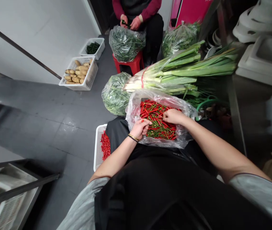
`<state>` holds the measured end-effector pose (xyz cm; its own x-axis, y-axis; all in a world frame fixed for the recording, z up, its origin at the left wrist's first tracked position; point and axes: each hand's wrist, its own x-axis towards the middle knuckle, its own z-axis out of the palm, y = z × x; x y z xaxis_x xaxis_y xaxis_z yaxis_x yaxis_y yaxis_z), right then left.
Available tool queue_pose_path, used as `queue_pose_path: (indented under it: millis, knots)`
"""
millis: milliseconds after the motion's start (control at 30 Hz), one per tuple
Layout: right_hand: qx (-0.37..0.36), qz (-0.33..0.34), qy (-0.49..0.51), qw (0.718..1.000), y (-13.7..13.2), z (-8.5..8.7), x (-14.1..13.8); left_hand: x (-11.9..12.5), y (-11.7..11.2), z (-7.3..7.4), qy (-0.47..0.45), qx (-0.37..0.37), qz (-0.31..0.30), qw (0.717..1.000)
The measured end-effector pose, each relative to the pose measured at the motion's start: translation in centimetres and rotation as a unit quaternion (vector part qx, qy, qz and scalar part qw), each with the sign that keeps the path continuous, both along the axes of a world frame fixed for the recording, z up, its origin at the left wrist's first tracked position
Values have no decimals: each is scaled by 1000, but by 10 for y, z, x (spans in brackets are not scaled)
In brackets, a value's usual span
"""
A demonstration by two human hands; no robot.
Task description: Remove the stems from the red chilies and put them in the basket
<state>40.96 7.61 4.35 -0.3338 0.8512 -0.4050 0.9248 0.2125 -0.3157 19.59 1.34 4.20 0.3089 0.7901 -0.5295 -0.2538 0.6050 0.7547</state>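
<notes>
Head view: a clear plastic bag (133, 103) is sitting open over the person's lap, containing red peppers (152, 109) with green stems. The left hand (139, 128) is working above them, fingers pinching together; whether they are gripping a pepper cannot be told. The right hand (173, 116) is reaching in, fingers curling down, their grip hidden. Beside the lap, a white basket (98, 156) is holding more red peppers. Farther off, a larger basket (90, 80) is containing brown tubers, and a smaller one dark green pieces. A red stool (127, 66) is supporting a bag of greens (126, 43).
</notes>
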Motion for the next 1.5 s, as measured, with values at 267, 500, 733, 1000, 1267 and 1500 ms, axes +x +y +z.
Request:
queue_pose_path:
  millis: [267, 500, 733, 1000, 1267, 1500]
  knots:
    - [-64, -192, 455, 867, -58, 22, -10, 23, -4, -1, 28, 142, -179, 973]
    - [-278, -230, 516, 777, -98, 7, -17, 10, -25, -5, 244, 434, -315, 808]
    - [-177, -320, 454, 813, -68, -2, 1, 7, -31, 45, 109, 416, -285, 857]
    - [74, -65, -38, 994, -63, -16, 10, 6, -13, 13, 19, 58, -106, 992]
    - [139, -5, 103, 985, -89, -1, -19, 31, -16, -2, -52, 5, 10, 999]
    - [-86, -48, 382, 919, -95, 8, -17, 17, -14, -1, -103, -18, -24, 994]
